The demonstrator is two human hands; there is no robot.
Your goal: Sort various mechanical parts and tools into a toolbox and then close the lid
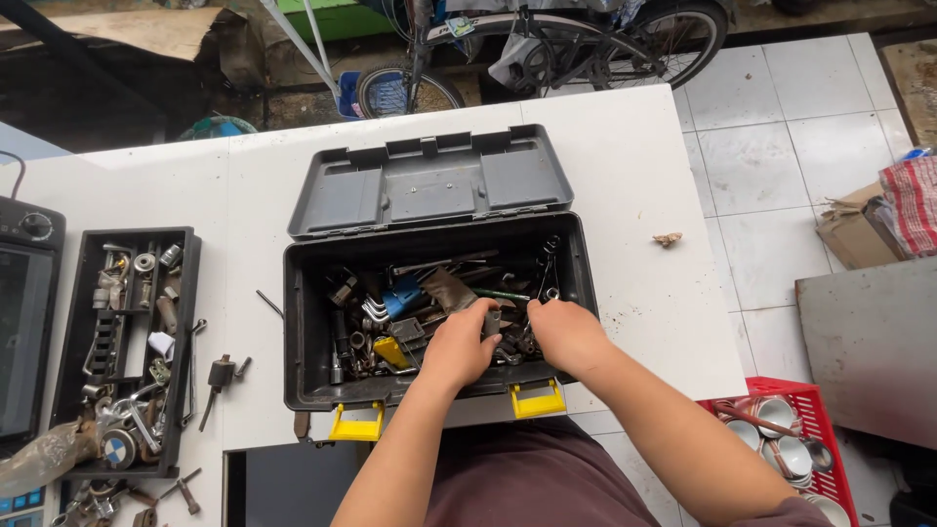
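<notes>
An open dark grey toolbox (305, 322) with yellow latches stands on a white table (625, 176), its lid tipped back. It is packed with several metal tools: wrenches, hex keys on a blue holder (398, 295), sockets. Both my hands are inside it. My left hand (459, 344) is curled around a small grey metal tool (491, 320). My right hand (566, 332) reaches among the wrenches beside it, with its fingers partly hidden in the pile, touching a ring-ended wrench (549, 294).
A black tray (70, 293) of small metal parts lies to the left, with loose bits (217, 376) between it and the toolbox. A dark appliance (21, 322) is at the far left. Bicycles (547, 44) stand behind the table; a red basket (825, 429) of bowls sits on the tiled floor.
</notes>
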